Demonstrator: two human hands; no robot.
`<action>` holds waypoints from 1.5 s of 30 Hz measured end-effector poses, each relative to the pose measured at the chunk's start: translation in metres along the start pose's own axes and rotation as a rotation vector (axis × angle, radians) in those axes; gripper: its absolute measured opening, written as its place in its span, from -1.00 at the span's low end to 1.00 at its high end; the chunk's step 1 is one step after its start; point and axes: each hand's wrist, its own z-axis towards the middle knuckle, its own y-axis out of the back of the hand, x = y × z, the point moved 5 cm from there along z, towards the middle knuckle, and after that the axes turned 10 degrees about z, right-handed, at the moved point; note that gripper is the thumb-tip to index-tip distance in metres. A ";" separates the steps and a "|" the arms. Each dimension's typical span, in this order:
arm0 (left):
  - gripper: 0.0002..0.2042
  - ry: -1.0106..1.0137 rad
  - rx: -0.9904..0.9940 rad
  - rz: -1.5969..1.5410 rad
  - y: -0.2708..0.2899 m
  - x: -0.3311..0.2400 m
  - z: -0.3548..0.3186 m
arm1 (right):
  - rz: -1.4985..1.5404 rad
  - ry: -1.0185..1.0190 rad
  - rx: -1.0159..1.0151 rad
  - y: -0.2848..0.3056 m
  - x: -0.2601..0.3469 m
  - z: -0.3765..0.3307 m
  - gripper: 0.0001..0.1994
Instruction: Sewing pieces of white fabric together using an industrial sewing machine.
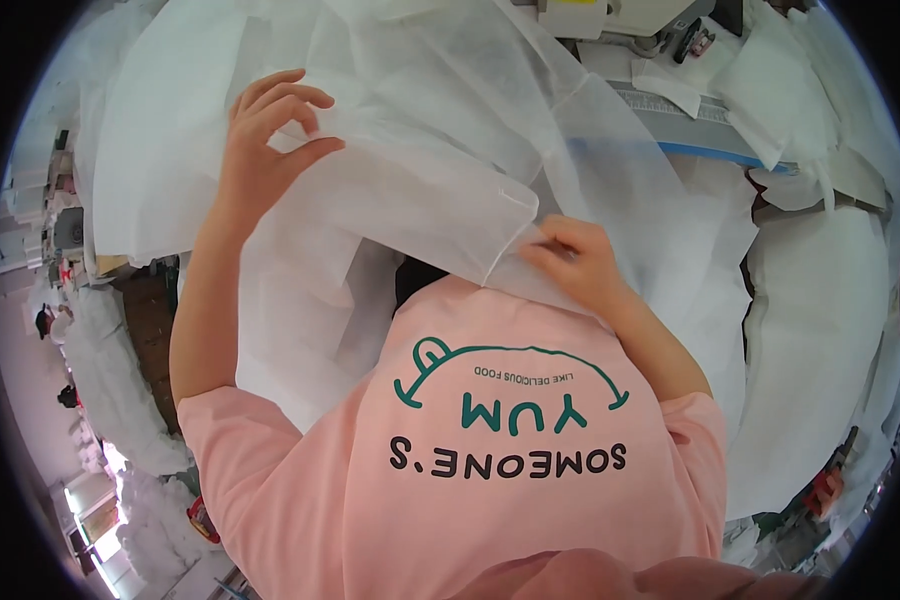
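A large sheet of thin, see-through white fabric (410, 190) spreads in front of me, folded over in layers, its lower edge lifted near my chest. A stitched seam line runs down its right part to that edge. My left hand (270, 150) is raised over the left part of the cloth, fingers curved and thumb apart, with nothing between them. Close to the seam, my right hand (575, 260) has its fingers curled and pinched on the fabric's edge; the fingertips are slightly blurred.
At the upper right stands part of a sewing machine (640, 18) with a ruler-marked, blue-edged table (710, 150) beside it. White fabric bundles (810, 350) lie to the right. More white piles (120, 370) line the left side by a brown surface (150, 320).
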 end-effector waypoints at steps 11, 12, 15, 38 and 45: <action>-0.67 0.472 -0.009 -0.208 0.017 0.016 0.094 | -0.561 0.392 -0.543 0.080 0.059 0.047 -0.88; -0.67 0.464 -0.020 -0.207 0.016 0.027 0.097 | -0.364 0.219 -0.459 0.084 0.049 0.053 -0.88; -0.75 0.560 0.191 -0.420 0.008 0.064 0.080 | -0.406 0.245 -0.330 0.075 0.092 0.039 -0.87; -0.73 0.504 0.321 -0.197 -0.131 0.071 0.124 | -0.210 -0.094 -0.319 0.107 -0.039 0.022 -0.83; -0.79 0.349 0.177 -0.189 -0.103 0.078 0.119 | -0.387 -0.228 -0.281 0.093 -0.026 0.015 -0.83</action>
